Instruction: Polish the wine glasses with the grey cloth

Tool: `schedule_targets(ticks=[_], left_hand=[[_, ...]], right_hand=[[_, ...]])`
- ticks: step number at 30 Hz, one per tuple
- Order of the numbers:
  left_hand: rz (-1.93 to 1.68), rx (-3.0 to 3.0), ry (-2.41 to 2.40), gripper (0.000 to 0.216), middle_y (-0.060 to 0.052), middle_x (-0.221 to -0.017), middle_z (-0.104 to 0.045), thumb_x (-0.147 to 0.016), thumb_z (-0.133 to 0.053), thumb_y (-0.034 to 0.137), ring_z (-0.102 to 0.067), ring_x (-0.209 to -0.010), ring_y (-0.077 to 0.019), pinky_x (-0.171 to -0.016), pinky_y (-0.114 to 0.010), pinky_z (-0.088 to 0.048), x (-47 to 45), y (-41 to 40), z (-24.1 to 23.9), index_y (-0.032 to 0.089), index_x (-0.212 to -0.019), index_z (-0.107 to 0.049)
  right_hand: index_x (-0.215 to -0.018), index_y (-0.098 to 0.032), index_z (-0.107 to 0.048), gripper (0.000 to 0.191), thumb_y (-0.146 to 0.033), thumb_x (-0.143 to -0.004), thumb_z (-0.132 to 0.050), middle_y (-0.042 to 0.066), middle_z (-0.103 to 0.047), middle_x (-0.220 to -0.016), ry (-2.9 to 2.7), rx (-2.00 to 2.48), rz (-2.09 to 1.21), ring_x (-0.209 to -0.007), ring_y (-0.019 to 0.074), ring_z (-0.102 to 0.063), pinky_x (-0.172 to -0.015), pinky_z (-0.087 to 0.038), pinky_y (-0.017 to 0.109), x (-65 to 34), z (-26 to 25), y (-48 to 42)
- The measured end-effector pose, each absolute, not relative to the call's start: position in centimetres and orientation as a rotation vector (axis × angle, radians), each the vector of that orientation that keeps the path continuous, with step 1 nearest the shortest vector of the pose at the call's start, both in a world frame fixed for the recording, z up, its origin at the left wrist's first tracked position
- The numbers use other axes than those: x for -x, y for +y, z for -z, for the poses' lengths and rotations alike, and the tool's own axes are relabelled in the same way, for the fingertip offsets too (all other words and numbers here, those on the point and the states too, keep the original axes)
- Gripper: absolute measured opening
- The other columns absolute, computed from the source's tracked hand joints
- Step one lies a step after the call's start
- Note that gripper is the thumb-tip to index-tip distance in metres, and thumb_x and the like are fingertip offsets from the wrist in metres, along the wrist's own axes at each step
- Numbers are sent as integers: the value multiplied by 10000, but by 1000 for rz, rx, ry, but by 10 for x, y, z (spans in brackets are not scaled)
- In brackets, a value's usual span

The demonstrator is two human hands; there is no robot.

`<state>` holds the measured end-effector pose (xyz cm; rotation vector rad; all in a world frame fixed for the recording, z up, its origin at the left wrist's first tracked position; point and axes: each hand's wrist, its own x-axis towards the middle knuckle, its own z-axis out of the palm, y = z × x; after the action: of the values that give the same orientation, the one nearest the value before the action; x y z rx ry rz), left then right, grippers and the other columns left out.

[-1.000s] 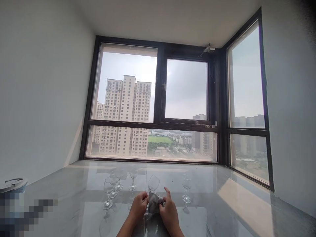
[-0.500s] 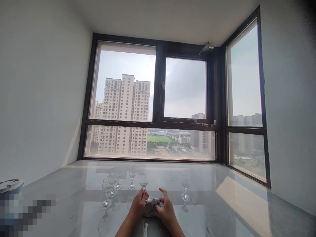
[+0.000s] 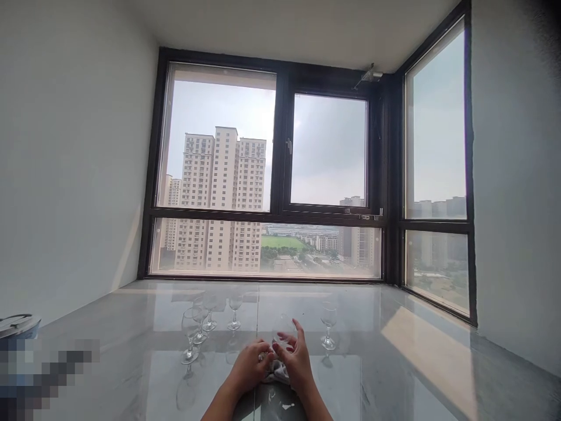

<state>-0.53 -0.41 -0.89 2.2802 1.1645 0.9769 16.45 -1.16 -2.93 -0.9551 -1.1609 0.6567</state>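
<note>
Path to the tabletop's (image 3: pixel 438 374) far-left corner is blocked by a cluster of wine glasses (image 3: pixel 200 323); a single wine glass (image 3: pixel 328 328) is parked just right of the right hand (image 3: pixel 298 362). Right edge is left open.

The clear wine glass (image 3: pixel 284 331) you hold sits low in the frame, just right of centre, with its bowl raised off the surface and its stem hidden. The grey cloth (image 3: pixel 277 371) is bunched just beneath it at bottom centre, crumpled and partly covered.
</note>
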Motion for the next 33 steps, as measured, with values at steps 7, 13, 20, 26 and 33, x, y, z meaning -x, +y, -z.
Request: schedule_targets(ticks=[7,13,20,26,33], left_hand=[[-919,-2316,1202,235,-68,-1059,-726,-882,-623,406,-637,-1036,-253,-937,-337,-457,3,-11,5,234,-918,-779],[-957,-2265,1246,323,-52,-1075,-745,-766,-706,336,-644,-1042,-256,-949,-330,-458,2,-7,10,249,-1072,-762],[-963,-2207,1316,543,-42,-1065,-746,-738,-695,293,-659,-1018,-243,-954,-329,-455,5,-5,13,238,-1277,-683],[-958,-2260,1518,203,-40,-932,-722,-764,-643,263,-632,-924,-244,-876,-334,-433,4,-6,11,222,-943,-729],[-1273,-2181,1644,162,-64,-922,-661,-783,-496,140,-624,-955,-248,-905,-346,-446,12,-3,7,227,-773,-632]], right_hand=[[-1421,-218,-473,930,-569,-653,-862,89,-786,-972,-1099,851,-688,-909,301,-756,-810,-580,438,-162,24,-15],[-1533,-228,-292,1004,-518,-729,-819,54,-773,-1001,-1063,858,-610,-929,266,-745,-905,-576,435,-159,17,-24],[-1534,-244,-238,917,-556,-820,-721,118,-729,-1154,-835,940,-392,-849,235,-715,-823,-571,392,-169,7,-31],[-1500,-242,-279,754,-532,-888,-608,153,-653,-1287,-767,1127,-84,-890,252,-686,-875,-524,402,-178,7,-33],[-1478,-206,-262,738,-491,-864,-558,184,-638,-1304,-717,1205,-82,-844,266,-676,-780,-522,393,-200,19,-19]])
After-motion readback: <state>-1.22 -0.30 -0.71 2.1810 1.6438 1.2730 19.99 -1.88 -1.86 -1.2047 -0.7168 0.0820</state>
